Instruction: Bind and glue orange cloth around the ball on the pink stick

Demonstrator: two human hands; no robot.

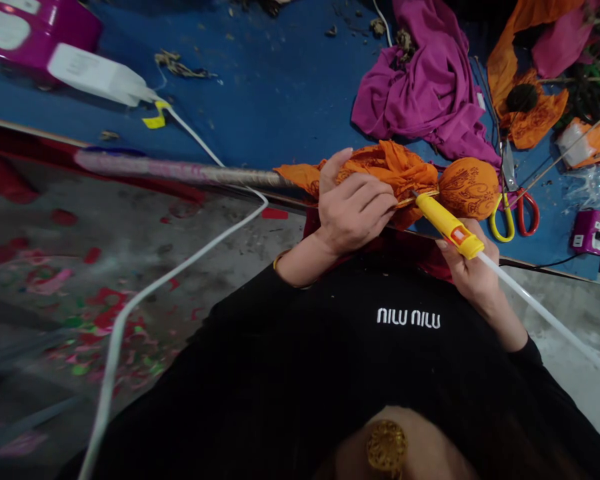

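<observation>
My left hand (357,210) is closed on orange patterned cloth (395,163) gathered around one end of a long stick (180,170), its fingers bent over the front. My right hand (473,267) grips a yellow glue gun (447,223), whose tip points up-left and meets or nearly meets the lower edge of the cloth. A long whitish rod or cord (530,303) runs from the gun's back end toward the lower right. Right of the gathered cloth is a ball covered in the same orange fabric (469,188).
Scissors (509,207) with yellow and red handles lie on the blue table (260,73) at right. Behind are purple cloth (415,87) and more orange cloth (535,117). A purple power unit (55,33) stands upper left; a white cord (170,267) hangs over the table edge.
</observation>
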